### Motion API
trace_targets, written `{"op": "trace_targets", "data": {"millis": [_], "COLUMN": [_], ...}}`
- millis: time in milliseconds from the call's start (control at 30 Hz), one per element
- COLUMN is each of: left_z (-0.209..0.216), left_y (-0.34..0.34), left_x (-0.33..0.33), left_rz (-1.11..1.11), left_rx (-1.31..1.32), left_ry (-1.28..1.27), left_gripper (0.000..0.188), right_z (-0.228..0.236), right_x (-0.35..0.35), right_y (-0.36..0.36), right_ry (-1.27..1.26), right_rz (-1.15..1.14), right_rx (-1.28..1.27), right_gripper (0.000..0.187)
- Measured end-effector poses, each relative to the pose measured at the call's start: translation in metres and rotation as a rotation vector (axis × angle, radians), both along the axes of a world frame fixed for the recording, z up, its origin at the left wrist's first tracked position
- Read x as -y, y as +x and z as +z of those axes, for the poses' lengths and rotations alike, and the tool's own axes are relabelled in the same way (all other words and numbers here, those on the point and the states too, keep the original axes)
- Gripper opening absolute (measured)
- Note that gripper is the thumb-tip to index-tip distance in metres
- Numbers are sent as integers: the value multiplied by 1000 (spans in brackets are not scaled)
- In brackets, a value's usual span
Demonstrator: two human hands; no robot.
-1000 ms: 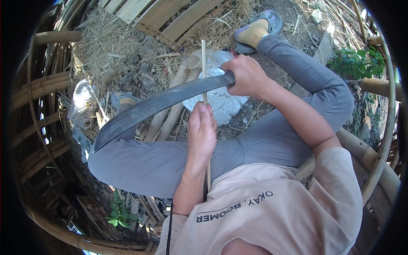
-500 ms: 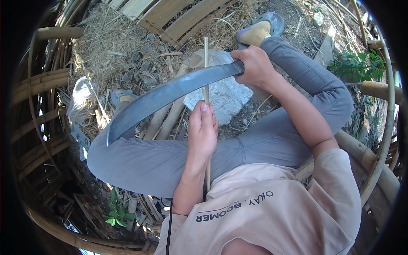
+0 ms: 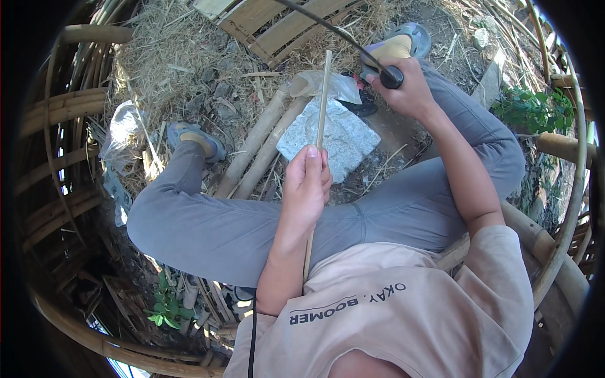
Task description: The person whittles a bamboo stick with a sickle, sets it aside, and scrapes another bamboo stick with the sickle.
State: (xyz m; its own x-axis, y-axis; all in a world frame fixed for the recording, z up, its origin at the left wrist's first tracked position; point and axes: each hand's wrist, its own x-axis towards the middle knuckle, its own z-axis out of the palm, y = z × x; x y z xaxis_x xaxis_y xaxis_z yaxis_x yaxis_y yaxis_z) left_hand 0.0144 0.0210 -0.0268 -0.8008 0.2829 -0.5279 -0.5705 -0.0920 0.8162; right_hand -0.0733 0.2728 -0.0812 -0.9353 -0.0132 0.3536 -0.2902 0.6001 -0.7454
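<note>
1. At the slab's near-left side, the thin stick (image 3: 324, 104) is gripped by the closed fingers of the left hand (image 3: 307, 179).
2. Its long axis is directed lengthwise across the stone slab (image 3: 356, 145), the tip seen past the far edge; contact cannot be told.
3. Beyond the slab's far-right side, the long blade (image 3: 337, 29) is clenched by the right hand (image 3: 408, 89), apart from the stick.
</note>
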Motion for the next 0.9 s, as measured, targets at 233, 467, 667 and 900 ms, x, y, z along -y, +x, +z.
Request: {"op": "trace_targets", "data": {"millis": [233,467,667,900], "left_z": [0,-7,-15,-6], "left_y": [-4,-3,6,6], "left_x": [1,0,-5,-2], "left_rz": [16,16,-40,4], "left_rx": [21,-17,-183,-157], "left_ry": [-15,-98,-240,-210], "left_gripper": [31,31,35,32], "right_z": [5,4,-2,-15], "right_x": [40,56,53,43], "right_y": [25,31,24,8], "right_ry": [66,249,310,315], "right_rz": [160,196,192,132], "right_rx": [161,270,284,169], "right_gripper": [9,21,26,29]}}
